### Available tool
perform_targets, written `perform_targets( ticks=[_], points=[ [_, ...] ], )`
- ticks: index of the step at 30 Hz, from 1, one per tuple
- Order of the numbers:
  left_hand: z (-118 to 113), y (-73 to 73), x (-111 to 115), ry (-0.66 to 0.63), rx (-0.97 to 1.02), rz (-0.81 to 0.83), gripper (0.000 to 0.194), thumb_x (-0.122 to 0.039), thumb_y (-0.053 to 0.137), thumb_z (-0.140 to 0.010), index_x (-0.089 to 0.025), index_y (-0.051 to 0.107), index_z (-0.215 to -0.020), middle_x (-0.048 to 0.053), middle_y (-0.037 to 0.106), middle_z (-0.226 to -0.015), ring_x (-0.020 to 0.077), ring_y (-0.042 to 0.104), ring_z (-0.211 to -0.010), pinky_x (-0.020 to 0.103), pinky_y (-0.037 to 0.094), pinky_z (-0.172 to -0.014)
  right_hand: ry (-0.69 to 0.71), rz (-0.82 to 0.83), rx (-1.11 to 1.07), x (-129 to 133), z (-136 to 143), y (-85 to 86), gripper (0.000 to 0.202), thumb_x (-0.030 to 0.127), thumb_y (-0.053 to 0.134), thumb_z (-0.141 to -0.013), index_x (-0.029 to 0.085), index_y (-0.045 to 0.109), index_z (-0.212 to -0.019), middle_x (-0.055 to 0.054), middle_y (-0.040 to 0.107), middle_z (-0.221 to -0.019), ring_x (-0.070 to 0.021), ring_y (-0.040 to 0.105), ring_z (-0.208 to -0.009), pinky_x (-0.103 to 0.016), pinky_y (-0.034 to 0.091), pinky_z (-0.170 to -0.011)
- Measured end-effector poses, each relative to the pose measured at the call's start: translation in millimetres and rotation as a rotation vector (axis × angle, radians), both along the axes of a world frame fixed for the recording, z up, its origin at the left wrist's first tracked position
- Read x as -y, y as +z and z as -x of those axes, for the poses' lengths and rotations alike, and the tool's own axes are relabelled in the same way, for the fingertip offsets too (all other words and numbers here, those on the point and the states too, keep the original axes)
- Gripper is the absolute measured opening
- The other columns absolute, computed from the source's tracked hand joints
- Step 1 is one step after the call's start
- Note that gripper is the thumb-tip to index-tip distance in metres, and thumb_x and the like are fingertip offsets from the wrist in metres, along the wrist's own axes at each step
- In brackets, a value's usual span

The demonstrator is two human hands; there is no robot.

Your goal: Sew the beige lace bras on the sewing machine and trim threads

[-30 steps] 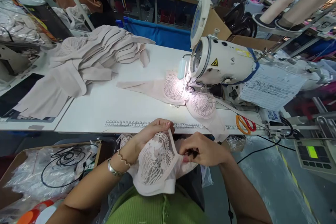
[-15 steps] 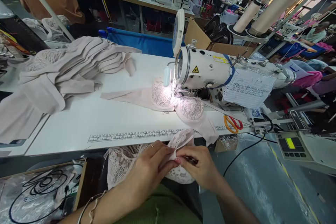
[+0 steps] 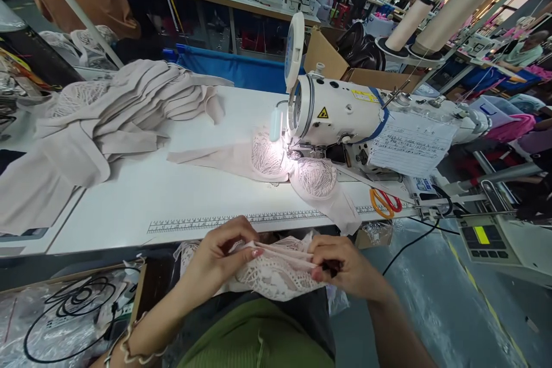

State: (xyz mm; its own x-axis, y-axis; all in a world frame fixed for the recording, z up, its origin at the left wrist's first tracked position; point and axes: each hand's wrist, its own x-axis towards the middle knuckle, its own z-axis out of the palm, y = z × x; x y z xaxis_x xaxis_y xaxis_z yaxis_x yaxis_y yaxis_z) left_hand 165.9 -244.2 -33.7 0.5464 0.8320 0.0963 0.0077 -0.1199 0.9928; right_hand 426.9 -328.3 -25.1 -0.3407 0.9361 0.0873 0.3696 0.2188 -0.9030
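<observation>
The left hand [image 3: 222, 259] has its thumb and fingers closed in a pinch on a lace bra [image 3: 280, 284], which lies over the lap, just below the near edge of the table [image 3: 125, 201]. The right hand [image 3: 351, 267] is closed too, gripping the other end of the edge drawn between them; a small dark object sits inside its curled fingers, too hidden to name.

As for how far the work has got, a second bra [image 3: 317, 178] lies spread on the table, partly under the lit head of the sewing machine [image 3: 340, 109]. Its two cups and both wings look already joined; whether its seams are finished cannot be told. More pieces are heaped in a pile [image 3: 142, 92] at the left, and at least one has a lace cup. Scissors [image 3: 382, 201] lie near the table's right end, untouched.
</observation>
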Motion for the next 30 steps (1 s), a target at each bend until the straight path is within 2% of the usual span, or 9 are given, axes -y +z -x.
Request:
perform_targets(
  ticks=[2, 5, 10, 13, 16, 20, 22, 25, 30],
  points=[
    [6, -2.1, -4, 0.064, 0.032, 0.014, 0.015, -0.029, 0.076, -0.085, -0.018, 0.071, -0.075, 0.004, 0.065, -0.076, 0.0165, 0.060, -0.072, 0.025, 0.046, -0.064, -0.035, 0.026, -0.005, 0, -10, 3.3, 0.037, 0.047, 0.065, -0.094, 0.020, 0.065, -0.069, -0.003, 0.060, -0.075, -0.0120, 0.050, -0.058, -0.024, 0.034, -0.048],
    [9, -8.4, -5, 0.154, 0.048, 0.006, 0.013, -0.029, 0.080, -0.081, -0.019, 0.074, -0.076, 0.005, 0.067, -0.078, 0.0184, 0.062, -0.077, 0.027, 0.049, -0.068, -0.141, -0.022, 0.043, 0, -17, 4.4, 0.036, 0.048, 0.065, -0.094, 0.020, 0.069, -0.072, -0.005, 0.064, -0.077, -0.0126, 0.050, -0.057, -0.026, 0.037, -0.049],
    [9, -18.8, -1, 0.215, 0.040, -0.057, 0.004, -0.023, 0.077, -0.083, -0.020, 0.076, -0.079, 0.005, 0.069, -0.081, 0.0180, 0.064, -0.080, 0.027, 0.050, -0.072, -0.280, -0.211, 0.125, 1, -11, -1.9, 0.018, 0.029, 0.068, -0.093, 0.022, 0.068, -0.076, -0.006, 0.071, -0.079, -0.0166, 0.062, -0.069, -0.026, 0.044, -0.055],
    [8, -23.3, 0, 0.240, 0.020, -0.116, 0.005, -0.018, 0.075, -0.083, -0.022, 0.076, -0.080, 0.003, 0.069, -0.082, 0.0168, 0.064, -0.081, 0.026, 0.050, -0.073, -0.413, -0.292, 0.154, 3, -5, -9.2, 0.020, 0.023, 0.069, -0.090, 0.022, 0.060, -0.072, -0.004, 0.071, -0.077, -0.0142, 0.060, -0.063, -0.024, 0.043, -0.051],
    [9, -27.3, 1, 0.262, -0.002, -0.135, 0.007, -0.017, 0.074, -0.083, -0.022, 0.076, -0.080, 0.003, 0.068, -0.083, 0.0170, 0.064, -0.081, 0.025, 0.050, -0.071, -0.507, -0.293, 0.151, 3, 0, -15.8, 0.021, 0.024, 0.067, -0.090, 0.023, 0.056, -0.072, -0.002, 0.069, -0.075, -0.0126, 0.058, -0.059, -0.023, 0.043, -0.049],
    [10, -31.6, 2, 0.277, 0.014, -0.127, 0.007, -0.017, 0.074, -0.083, -0.023, 0.076, -0.080, 0.003, 0.068, -0.083, 0.0171, 0.064, -0.080, 0.024, 0.049, -0.067, -0.594, -0.200, 0.204, 1, 2, -18.2, 0.008, 0.031, 0.069, -0.090, 0.024, 0.065, -0.088, 0.001, 0.068, -0.073, -0.0134, 0.059, -0.057, -0.024, 0.047, -0.053],
    [9, -33.4, 2, 0.274, 0.030, -0.120, 0.007, -0.017, 0.075, -0.083, -0.023, 0.076, -0.081, 0.002, 0.068, -0.084, 0.0168, 0.064, -0.080, 0.023, 0.048, -0.066, -0.594, -0.159, 0.236, -1, 2, -16.8, 0.008, 0.032, 0.068, -0.090, 0.024, 0.068, -0.091, 0.001, 0.068, -0.072, -0.0134, 0.056, -0.056, -0.025, 0.046, -0.055],
    [5, -37.5, 3, 0.262, 0.063, -0.101, 0.008, -0.016, 0.076, -0.083, -0.024, 0.077, -0.081, 0.002, 0.067, -0.085, 0.0162, 0.063, -0.081, 0.024, 0.049, -0.069, -0.537, -0.105, 0.231, -6, -2, -11.1, 0.012, 0.030, 0.069, -0.089, 0.024, 0.069, -0.080, 0.001, 0.062, -0.067, -0.0131, 0.050, -0.055, -0.025, 0.042, -0.053],
    [8, -42.8, -1, 0.211, 0.156, -0.038, 0.006, -0.020, 0.079, -0.085, -0.022, 0.074, -0.081, 0.002, 0.066, -0.085, 0.0158, 0.061, -0.085, 0.025, 0.048, -0.077, -0.361, 0.009, 0.058, -11, -16, 10.4, 0.017, 0.026, 0.071, -0.086, 0.022, 0.065, -0.070, 0.002, 0.056, -0.068, -0.0114, 0.044, -0.055, -0.025, 0.035, -0.050]
  ],
)
